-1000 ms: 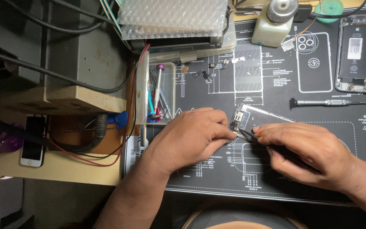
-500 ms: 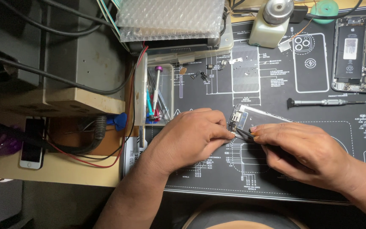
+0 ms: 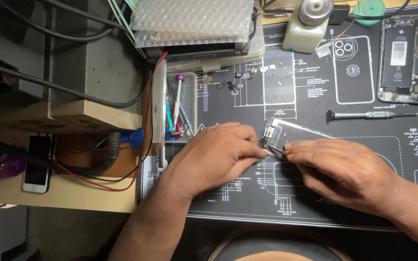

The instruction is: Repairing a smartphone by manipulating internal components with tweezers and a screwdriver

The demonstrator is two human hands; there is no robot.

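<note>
My left hand (image 3: pixel 218 154) lies on the black repair mat (image 3: pixel 315 203), its fingertips pressing the near end of a thin silver phone part (image 3: pixel 286 133) that lies flat. My right hand (image 3: pixel 344 169) comes in from the right and pinches slim metal tweezers (image 3: pixel 277 151), whose tips touch the small components at that same end of the part. Most of the part is hidden under my right hand.
A screwdriver (image 3: pixel 368 115) lies on the mat to the right. An opened phone body (image 3: pixel 406 58) rests at top right, a white bottle (image 3: pixel 308 26) at top middle. A clear tool tray (image 3: pixel 177 108) stands left of my hands. Small screws (image 3: pixel 228 84) lie above. A phone (image 3: pixel 37 164) sits far left.
Both hands have stayed on the silver part with only slight shifts of the fingers and tweezers. The view has drifted a little.
</note>
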